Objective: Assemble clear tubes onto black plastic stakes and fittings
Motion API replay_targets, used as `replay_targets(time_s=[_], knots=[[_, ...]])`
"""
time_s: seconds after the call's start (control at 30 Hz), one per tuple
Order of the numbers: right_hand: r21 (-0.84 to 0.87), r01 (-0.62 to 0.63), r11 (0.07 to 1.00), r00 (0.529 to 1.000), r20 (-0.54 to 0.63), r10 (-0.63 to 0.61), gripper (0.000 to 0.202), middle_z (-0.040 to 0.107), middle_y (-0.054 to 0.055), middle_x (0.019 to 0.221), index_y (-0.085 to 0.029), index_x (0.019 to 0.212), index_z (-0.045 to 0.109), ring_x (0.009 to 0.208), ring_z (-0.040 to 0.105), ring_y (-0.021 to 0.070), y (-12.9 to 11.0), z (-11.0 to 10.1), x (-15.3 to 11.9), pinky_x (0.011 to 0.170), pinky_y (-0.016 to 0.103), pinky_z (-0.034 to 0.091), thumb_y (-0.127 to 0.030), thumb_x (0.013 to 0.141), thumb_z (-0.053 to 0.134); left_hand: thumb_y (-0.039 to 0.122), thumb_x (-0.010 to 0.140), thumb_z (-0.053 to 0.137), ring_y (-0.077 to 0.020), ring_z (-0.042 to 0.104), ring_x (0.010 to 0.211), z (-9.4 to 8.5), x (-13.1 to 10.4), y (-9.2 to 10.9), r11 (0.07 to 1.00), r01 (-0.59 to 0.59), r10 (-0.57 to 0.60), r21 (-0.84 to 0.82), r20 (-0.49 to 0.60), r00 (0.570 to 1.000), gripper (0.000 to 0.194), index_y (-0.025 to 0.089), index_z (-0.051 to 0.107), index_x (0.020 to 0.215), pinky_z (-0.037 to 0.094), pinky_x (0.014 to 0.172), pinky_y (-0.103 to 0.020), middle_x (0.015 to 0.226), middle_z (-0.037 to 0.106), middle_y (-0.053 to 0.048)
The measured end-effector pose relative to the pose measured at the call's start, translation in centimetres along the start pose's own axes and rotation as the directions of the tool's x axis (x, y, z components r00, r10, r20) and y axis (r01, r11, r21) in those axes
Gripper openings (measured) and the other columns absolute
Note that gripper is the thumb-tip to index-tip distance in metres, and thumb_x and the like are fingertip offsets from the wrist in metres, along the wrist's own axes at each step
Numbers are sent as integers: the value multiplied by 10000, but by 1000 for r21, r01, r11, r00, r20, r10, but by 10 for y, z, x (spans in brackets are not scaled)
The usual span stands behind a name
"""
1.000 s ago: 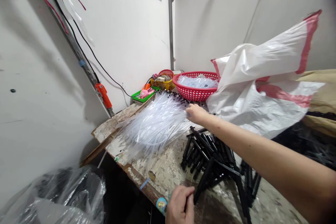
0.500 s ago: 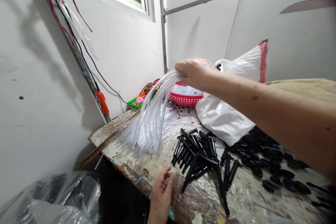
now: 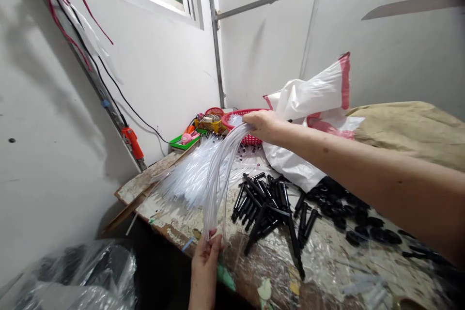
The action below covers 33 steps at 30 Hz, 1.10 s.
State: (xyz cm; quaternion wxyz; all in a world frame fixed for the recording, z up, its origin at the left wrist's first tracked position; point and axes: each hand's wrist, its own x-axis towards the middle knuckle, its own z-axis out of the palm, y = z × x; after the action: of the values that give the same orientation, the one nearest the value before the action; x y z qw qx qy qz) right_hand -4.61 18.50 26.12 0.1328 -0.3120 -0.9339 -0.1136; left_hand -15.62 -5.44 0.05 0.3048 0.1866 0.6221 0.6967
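Note:
A bundle of clear plastic tubes [image 3: 221, 169] hangs in a curve between my two hands. My right hand [image 3: 264, 127] is closed around its upper end, in front of the red basket. Low at the table's front edge, my left hand [image 3: 207, 254] has its fingers closed about the lower ends. Behind the bundle a large heap of similar clear tubes [image 3: 185, 174] lies spread on the worn table [image 3: 250, 264], with small dark tips at its far end. Black plastic rods [image 3: 269, 203] are piled just right of the held bundle.
A red basket [image 3: 250, 140], a green tray [image 3: 183, 143] and a yellow basket [image 3: 214, 127] stand at the back. A white sack [image 3: 290, 160] and black round parts [image 3: 358, 225] lie to the right. An orange power screwdriver [image 3: 132, 143] hangs left; a clear plastic bag [image 3: 90, 271] is below.
My right hand has lowered with the tubes, bringing their hanging ends away from the heap toward the table's front edge. My left hand, previously free, has closed on those lower ends.

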Motion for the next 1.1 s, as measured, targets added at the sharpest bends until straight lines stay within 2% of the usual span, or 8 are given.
replay_targets(time_s=[0.17,0.3,0.4,0.57,0.7,0.83,0.97,1.1], knots=[[-83,-74,994,989,125,84,167,642,97,959,-180,861,650,953,535,245,16,58,4,906,432,294,-142,771,514,351,601,764,-189,650,823,-12,8,-18,998,42,-45,-36,-67,997,542,152,584,1072,519,776,-302,891,689,-64],[-141,-180,973,962,182,204,302,600,147,1064,-169,962,662,1073,460,294,28,119,-9,982,538,171,-61,786,441,367,606,756,-184,639,891,-18,10,-32,1000,-23,24,12,-85,996,545,161,576,1077,521,772,-271,1117,592,-112],[-153,-221,963,941,225,252,364,575,185,1088,-135,1058,632,1090,439,321,32,147,-18,979,598,121,-34,770,433,420,633,721,-189,639,887,-20,9,-36,994,-87,91,69,-63,994,503,165,598,1049,534,748,-271,1199,515,-122],[-99,-125,987,941,303,150,339,562,141,1128,-194,1047,645,1128,412,297,16,149,-17,1007,581,76,-73,782,471,435,678,675,-191,619,871,-17,5,-29,961,-120,130,248,-23,991,457,157,632,1038,540,750,-290,1158,513,-112],[-14,-25,1000,921,389,29,289,585,66,1149,-271,1059,637,1090,476,249,-17,151,-18,1013,534,167,-172,809,533,442,685,660,-192,620,829,-15,4,-28,934,-168,186,315,-26,982,429,163,660,1010,551,737,-314,1110,537,-109],[12,23,1000,891,453,-26,223,593,56,1121,-185,1030,619,1077,506,226,-41,169,-28,999,513,259,-283,842,547,423,701,654,-190,622,824,-17,5,-32,930,-200,212,308,-8,977,402,173,661,1015,555,738,-318,1111,534,-109],[6,11,1000,891,453,-12,263,551,68,1178,-157,1054,584,1111,485,223,-44,177,-31,975,493,317,-320,854,533,425,719,636,-191,621,842,-19,3,-32,926,-217,218,310,30,975,397,163,653,1016,548,753,-312,1099,542,-112],[50,1,999,893,450,-23,245,584,80,1139,-194,976,646,1110,483,263,-43,174,-32,997,522,248,-328,771,627,421,736,619,-194,626,841,-18,0,-28,918,-237,234,317,49,971,378,164,653,1011,548,752,-320,1102,544,-119]])
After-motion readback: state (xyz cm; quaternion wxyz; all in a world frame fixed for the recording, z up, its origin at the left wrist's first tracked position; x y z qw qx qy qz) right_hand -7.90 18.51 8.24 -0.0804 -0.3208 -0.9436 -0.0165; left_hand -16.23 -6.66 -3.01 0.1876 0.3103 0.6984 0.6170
